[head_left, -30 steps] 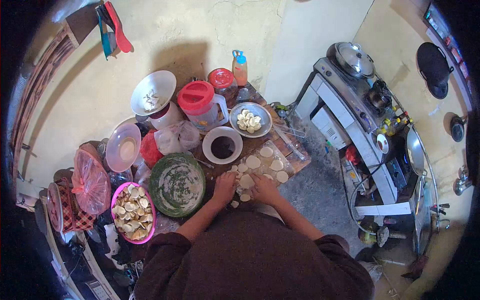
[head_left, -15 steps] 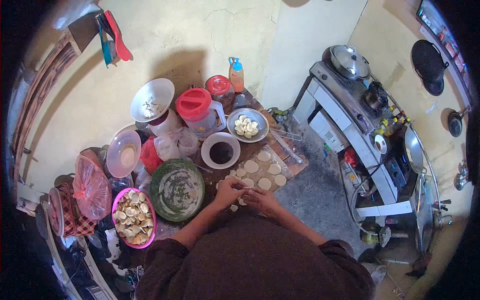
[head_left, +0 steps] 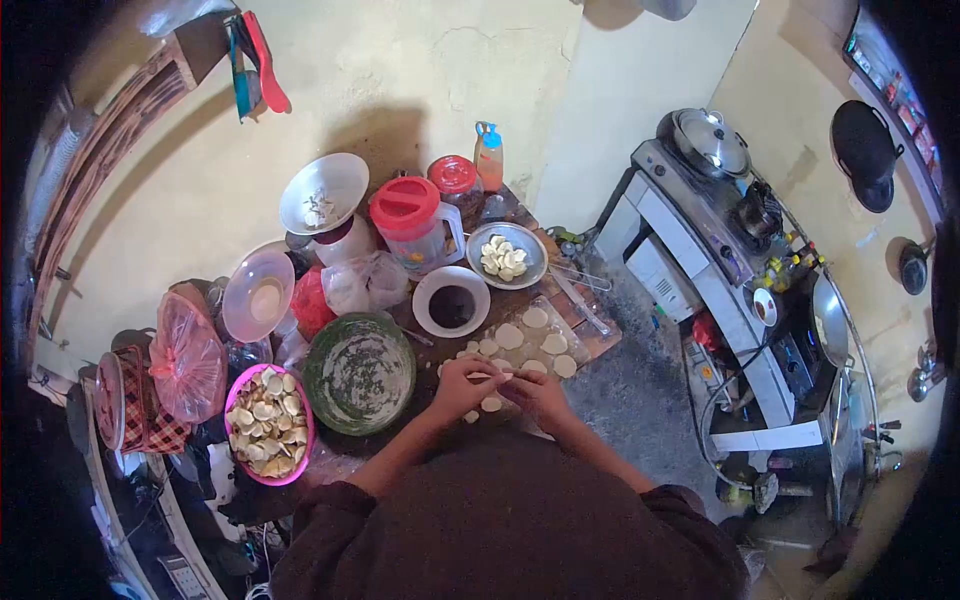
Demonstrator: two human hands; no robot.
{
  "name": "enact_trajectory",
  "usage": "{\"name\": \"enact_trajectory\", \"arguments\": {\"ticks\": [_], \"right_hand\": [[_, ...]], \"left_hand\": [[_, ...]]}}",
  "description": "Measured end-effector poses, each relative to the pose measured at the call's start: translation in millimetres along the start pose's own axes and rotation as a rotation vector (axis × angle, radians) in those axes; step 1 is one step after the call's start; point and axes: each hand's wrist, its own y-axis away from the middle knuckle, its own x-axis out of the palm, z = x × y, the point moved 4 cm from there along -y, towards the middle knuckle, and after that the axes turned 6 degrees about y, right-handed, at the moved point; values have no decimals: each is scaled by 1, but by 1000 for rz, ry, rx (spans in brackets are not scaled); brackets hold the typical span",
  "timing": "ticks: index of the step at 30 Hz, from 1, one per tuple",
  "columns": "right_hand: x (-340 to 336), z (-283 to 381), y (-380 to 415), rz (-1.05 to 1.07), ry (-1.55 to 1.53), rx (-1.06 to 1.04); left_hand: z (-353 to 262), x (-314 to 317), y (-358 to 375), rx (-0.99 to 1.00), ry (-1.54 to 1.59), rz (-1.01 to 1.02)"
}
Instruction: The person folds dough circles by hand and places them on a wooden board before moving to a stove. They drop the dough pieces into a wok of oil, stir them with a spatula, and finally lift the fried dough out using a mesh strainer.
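Two hands (head_left: pixel 466 390) (head_left: pixel 541 396) closer, pinching likely one disc (head_left: pixel 503 374)

On the counter (head_left: pixel 604 342), a basin (head_left: pixel 311 430) held sliced pieces (head_left: pixel 266 422) to the left of a tray (head_left: pixel 358 374). Right of the tray, dough rounds (head_left: pixel 554 343) lay on a sheet (head_left: pixel 531 346), with a knife (head_left: pixel 580 303) behind its right part. A bowl of liquid (head_left: pixel 421 303) sat behind, between the tray and a strainer (head_left: pixel 541 262). Farther back stood a pitcher (head_left: pixel 407 220), a jar (head_left: pixel 455 180) and, rightmost, a bottle (head_left: pixel 489 167).
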Motion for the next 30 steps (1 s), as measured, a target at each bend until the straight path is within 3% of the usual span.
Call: {"name": "enact_trajectory", "arguments": {"ticks": [1, 3, 5, 7, 9, 12, 14, 16, 18, 20, 24, 26, 30], "right_hand": [[2, 2, 0, 3, -33, 5], [5, 5, 1, 11, -57, 14], [5, 9, 3, -14, 118, -7], [3, 9, 1, -9, 108, -6], [-1, 9, -1, -3, 99, -6], [-4, -1, -4, 108, -143, 27], [-12, -20, -11, 101, -157, 140], [-9, -19, -7, 105, -164, 107], [-2, -12, -1, 111, -169, 71], [4, 1, 8, -1, 3, 54], [0, -3, 2, -8, 117, -32], [-7, -3, -2, -28, 465, -138], [-7, 8, 5, -47, 575, -188]], "left_hand": [[-3, 0, 2, 1, 1, -6], [-5, -2, 8, -236, 137, -91], [-12, -2, 8, -251, 95, -66], [-22, -4, 8, -265, 52, -40], [-23, -4, 10, -494, 139, 43], [-11, -3, 7, -315, 414, 161], [-18, -1, 8, -323, 353, 148], [-20, 2, 7, -330, 290, 135], [-25, 2, 4, -127, 196, 65], [-19, 1, 4, -123, 166, 74], [-20, -2, 4, -23, -27, 40], [-23, 0, 6, -14, -89, 49], [-25, 8, 6, 52, -243, 74]]}}
